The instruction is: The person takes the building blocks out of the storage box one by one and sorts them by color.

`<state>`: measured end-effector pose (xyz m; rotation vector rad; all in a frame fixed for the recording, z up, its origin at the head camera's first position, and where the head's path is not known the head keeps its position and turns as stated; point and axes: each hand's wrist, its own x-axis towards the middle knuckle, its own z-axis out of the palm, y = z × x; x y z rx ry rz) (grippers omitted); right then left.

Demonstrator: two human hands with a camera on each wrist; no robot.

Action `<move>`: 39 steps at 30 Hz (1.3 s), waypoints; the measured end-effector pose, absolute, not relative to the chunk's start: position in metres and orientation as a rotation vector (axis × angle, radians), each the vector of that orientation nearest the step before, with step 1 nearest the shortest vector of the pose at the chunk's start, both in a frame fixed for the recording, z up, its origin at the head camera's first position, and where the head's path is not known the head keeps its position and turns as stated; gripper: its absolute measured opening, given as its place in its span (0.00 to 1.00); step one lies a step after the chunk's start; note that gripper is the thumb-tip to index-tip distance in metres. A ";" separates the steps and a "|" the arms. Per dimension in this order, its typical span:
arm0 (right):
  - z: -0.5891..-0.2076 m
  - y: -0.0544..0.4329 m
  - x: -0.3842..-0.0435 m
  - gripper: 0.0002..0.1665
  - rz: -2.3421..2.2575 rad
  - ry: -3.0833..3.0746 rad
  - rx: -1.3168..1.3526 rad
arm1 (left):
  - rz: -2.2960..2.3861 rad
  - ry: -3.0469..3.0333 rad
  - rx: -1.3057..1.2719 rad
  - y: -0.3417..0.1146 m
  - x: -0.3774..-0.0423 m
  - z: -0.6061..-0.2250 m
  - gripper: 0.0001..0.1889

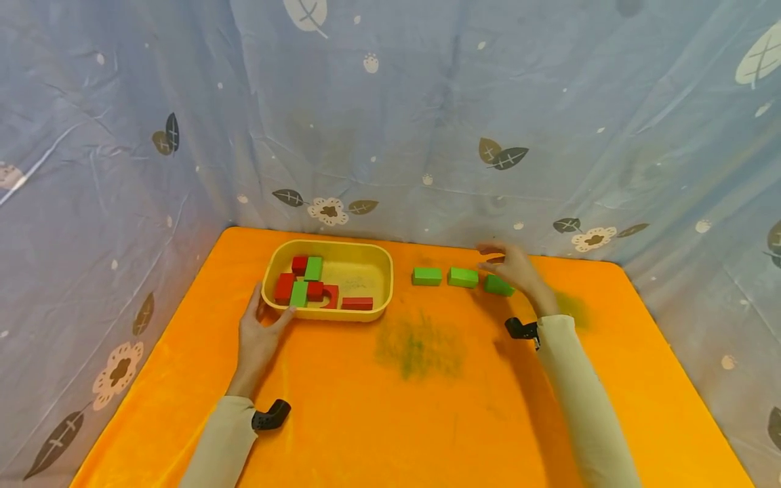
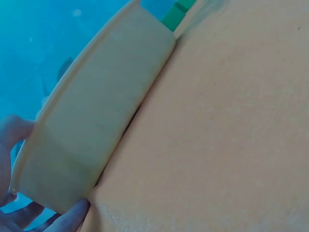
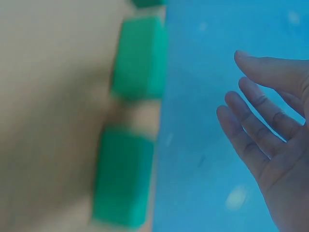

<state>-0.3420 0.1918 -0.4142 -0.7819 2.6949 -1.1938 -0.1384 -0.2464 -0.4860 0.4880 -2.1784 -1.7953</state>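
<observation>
Even, bright illumination is shown in the head view; a soft shadow (image 1: 529, 396) is cast leftward of the right sleeve (image 1: 586, 400) onto the orange tabletop (image 1: 366, 420), and streaks of glare are caught by the patterned curtain (image 1: 51, 159). In the wrist views, colours are shifted toward blue. In the right wrist view, the green blocks (image 3: 124, 176) are blurred, while the right hand (image 3: 282, 140) is resolved more sharply.
</observation>
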 end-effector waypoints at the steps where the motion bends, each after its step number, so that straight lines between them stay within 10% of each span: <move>1: -0.412 0.186 -0.343 0.27 -1.180 2.693 -0.812 | -1.797 -2.177 0.494 -0.247 -0.139 -0.486 0.47; 22: -0.381 -0.084 -0.348 0.24 -0.682 2.294 -1.510 | -1.733 -2.199 0.490 -0.247 -0.135 -0.486 0.47; 39: -0.422 -0.113 -0.343 0.18 -0.321 2.372 -1.548 | -1.759 -2.205 0.467 -0.245 -0.133 -0.485 0.48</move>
